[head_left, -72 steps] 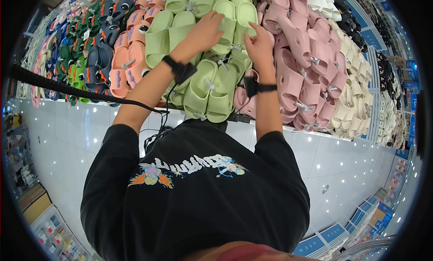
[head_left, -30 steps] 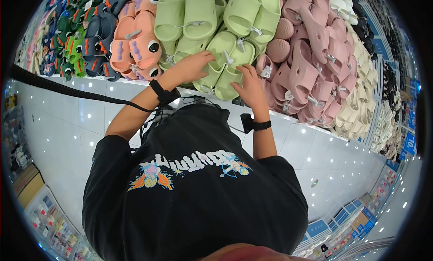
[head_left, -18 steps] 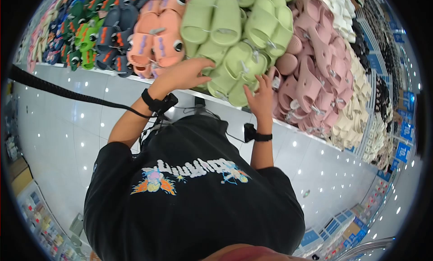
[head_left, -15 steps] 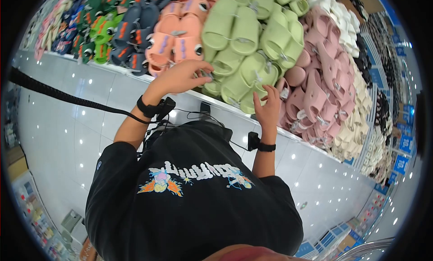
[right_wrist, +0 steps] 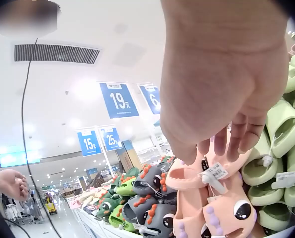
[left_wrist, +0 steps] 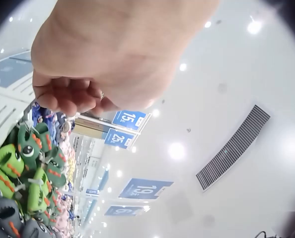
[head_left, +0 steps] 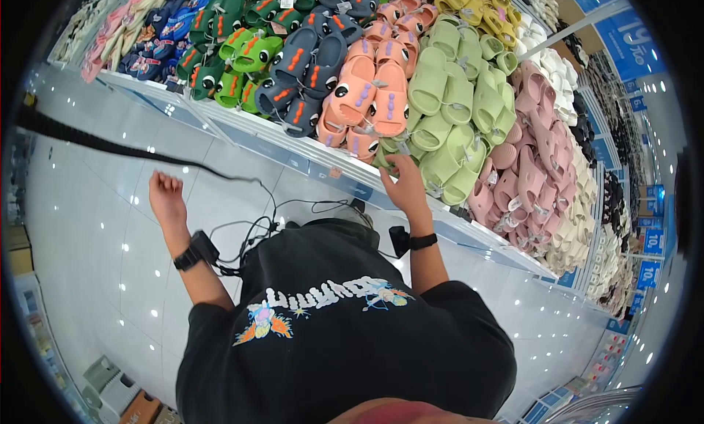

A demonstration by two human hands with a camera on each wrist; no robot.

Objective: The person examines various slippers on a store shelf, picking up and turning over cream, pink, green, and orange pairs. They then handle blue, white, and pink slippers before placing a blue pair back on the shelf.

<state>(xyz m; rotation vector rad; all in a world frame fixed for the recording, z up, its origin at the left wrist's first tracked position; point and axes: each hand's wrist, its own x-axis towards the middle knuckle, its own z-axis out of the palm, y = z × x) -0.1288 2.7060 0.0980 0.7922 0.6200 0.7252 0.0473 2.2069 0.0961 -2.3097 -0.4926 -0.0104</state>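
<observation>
My left hand hangs over the floor, away from the display, with loosely curled fingers and nothing in them; the left wrist view shows the same hand from behind. At the front edge of the display, my right hand has relaxed fingers beside the light green slippers, close to the orange cartoon-eyed slippers. The right wrist view has this hand in front of the orange slippers, fingers pointing down and overlapping them, with green slippers to the right.
Along the display lie dark grey slippers, bright green ones and pink ones. A white rail runs along its front. Black cables hang near the body. Price signs hang overhead.
My left hand has left the green slippers and swung left over the floor. The head view has turned left along the display. My right hand stays by the front edge, now nearer the orange slippers.
</observation>
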